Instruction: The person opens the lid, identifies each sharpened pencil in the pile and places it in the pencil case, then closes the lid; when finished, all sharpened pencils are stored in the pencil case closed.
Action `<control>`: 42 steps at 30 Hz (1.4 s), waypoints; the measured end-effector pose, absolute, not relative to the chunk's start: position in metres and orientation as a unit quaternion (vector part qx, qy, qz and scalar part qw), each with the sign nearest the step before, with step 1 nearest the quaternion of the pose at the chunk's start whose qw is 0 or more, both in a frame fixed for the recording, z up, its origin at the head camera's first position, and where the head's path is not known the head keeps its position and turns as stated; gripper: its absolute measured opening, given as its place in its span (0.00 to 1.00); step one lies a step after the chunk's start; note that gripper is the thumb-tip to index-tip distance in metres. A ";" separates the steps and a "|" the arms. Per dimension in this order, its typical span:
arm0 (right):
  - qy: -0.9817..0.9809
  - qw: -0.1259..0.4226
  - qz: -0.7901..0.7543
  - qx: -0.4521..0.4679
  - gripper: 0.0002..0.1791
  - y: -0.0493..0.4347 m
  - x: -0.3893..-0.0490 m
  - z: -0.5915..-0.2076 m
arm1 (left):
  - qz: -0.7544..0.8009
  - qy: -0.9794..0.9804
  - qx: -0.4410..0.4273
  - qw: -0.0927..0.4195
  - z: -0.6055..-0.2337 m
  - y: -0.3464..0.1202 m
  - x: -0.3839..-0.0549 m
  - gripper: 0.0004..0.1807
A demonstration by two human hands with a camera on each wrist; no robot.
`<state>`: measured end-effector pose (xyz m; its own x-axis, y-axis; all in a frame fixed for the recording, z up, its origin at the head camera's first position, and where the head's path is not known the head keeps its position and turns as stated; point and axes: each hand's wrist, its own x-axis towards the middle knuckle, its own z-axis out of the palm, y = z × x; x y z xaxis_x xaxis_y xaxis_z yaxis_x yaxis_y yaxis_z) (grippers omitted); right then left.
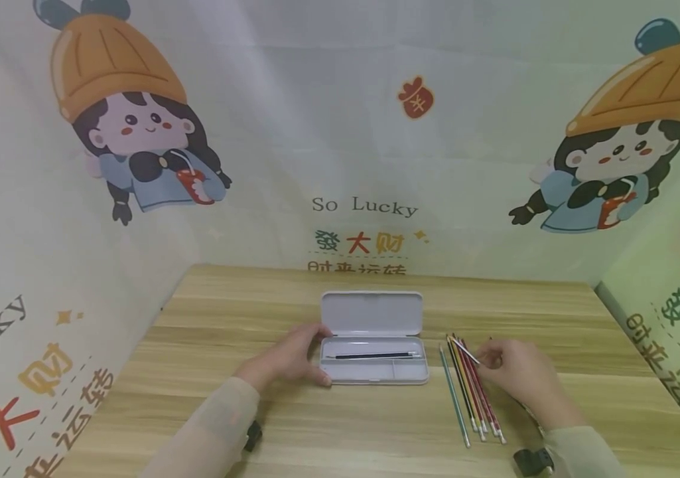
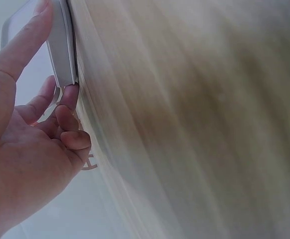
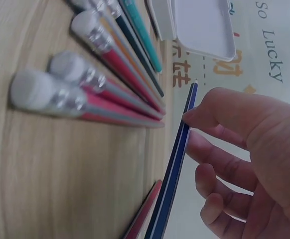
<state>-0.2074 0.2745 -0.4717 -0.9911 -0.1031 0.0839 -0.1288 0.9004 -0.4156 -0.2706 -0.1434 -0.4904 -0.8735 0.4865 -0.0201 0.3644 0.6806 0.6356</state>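
Note:
An open white pencil case (image 1: pixel 371 313) lies on the table, its lid tipped back. Inside its tray rests a dark pencil (image 1: pixel 369 356). My left hand (image 1: pixel 288 358) holds the case's left end, thumb at the front corner and fingers at the back one. To the right, my right hand (image 1: pixel 521 372) pinches a dark blue pencil with a pale stripe (image 3: pixel 172 169) between thumb and index finger, over a loose row of pencils. Among them are a teal pencil (image 1: pixel 455 395), a yellow one and several red pencils (image 3: pixel 122 62), with white erasers towards the near side.
The wood-grain table (image 1: pixel 244 292) carries the case and the pencils. A printed cloth (image 1: pixel 268 153) hangs behind it and along both sides. Another red pencil (image 3: pixel 144 211) shows low in the right wrist view.

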 end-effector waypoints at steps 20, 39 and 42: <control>-0.971 0.069 0.191 0.127 0.07 0.236 -0.219 -0.468 | 0.327 0.911 0.233 0.092 -0.491 -0.143 -0.270 0.47; -0.954 0.093 0.198 0.204 0.08 0.197 -0.243 -0.474 | 0.330 0.912 0.226 0.093 -0.487 -0.143 -0.268 0.47; -0.953 0.091 0.194 0.215 0.08 0.191 -0.246 -0.475 | 0.329 0.911 0.230 0.090 -0.487 -0.143 -0.268 0.47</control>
<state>-0.2458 0.1914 -0.4746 -0.8910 -0.3739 0.2576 -0.4449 0.8325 -0.3301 -0.2678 -0.1426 -0.4868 -0.8781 0.4783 -0.0132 0.3593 0.6773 0.6419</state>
